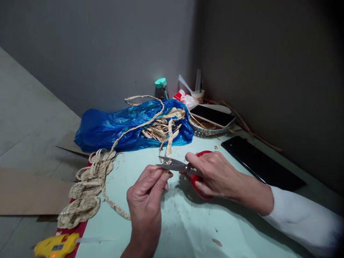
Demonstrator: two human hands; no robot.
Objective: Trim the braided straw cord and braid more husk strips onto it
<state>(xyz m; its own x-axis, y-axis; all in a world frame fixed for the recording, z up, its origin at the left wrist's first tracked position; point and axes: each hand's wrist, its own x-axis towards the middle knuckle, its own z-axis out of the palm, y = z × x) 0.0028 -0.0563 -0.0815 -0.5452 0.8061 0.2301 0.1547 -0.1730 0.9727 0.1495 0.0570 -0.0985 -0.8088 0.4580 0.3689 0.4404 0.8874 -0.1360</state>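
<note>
My left hand [147,200] is closed, pinching the end of a braided straw cord [170,141] between thumb and fingers. My right hand [219,175] grips red-handled scissors [197,179] with the fingers through the loops. The scissor blades are parted around the cord, just above my left fingertips. Beyond the blades the cord runs up toward the blue plastic bag [115,123]. Another length of braid [114,206] passes behind my left wrist from a row of coiled straw pieces [86,193] at the table's left edge.
A yellow glue gun [57,245] lies at the front left with its stick pointing right. Dry straw strips [158,129] spill from the bag. A phone [212,115] rests on a round tray [200,130], and a black tablet-like slab [260,163] lies at right. Walls rise behind.
</note>
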